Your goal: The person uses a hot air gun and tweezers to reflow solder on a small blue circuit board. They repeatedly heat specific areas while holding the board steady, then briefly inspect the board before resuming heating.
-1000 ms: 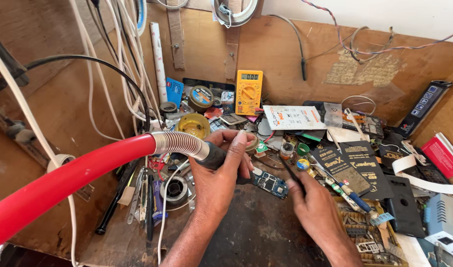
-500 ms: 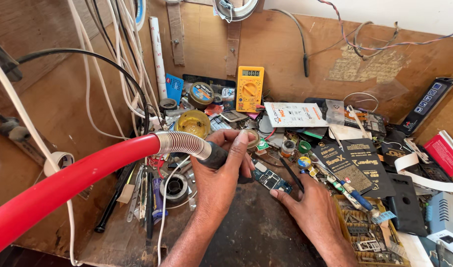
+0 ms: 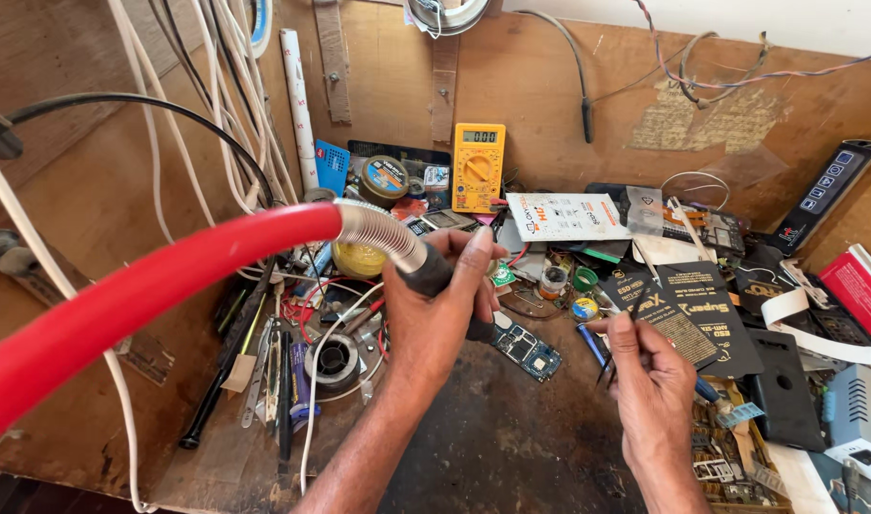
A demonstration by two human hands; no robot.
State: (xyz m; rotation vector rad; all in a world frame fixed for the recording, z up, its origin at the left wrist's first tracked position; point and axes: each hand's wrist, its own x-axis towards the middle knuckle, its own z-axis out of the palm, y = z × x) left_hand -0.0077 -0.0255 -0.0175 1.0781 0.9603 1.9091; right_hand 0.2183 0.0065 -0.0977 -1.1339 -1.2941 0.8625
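- The left hand (image 3: 435,305) is clamped around the black handle of a hot-air wand (image 3: 426,271), whose ribbed silver neck runs into a thick red hose (image 3: 140,295) sweeping off toward 8 o'clock.
- The wand's nozzle end points down toward 4 o'clock, at a small blue circuit board (image 3: 526,349) lying flat on the dark workbench (image 3: 492,447).
- The board sits at about 4 o'clock from the left hand, just beside its fingers, and at about 10 o'clock from the right hand (image 3: 649,381); the left hand is the nearer of the 2.
- The board's long axis runs from 10 o'clock to 4 o'clock, roughly in line with the wand.
- The right hand is pinched shut on thin tweezers (image 3: 614,352), their tips pointing toward 7 o'clock; they are near the board but apart from it.
- Counts: 1 wand, 1 red hose, 1 blue board under work, 1 pair of tweezers, 2 hands.
- Around them: 1 yellow multimeter (image 3: 478,167) at 12 o'clock against the wooden back wall, 2 black sachets (image 3: 687,314) at 2 o'clock from the board, 1 solder spool (image 3: 335,360) at 9 o'clock, and 1 red box (image 3: 859,286) at the far 3 o'clock edge.
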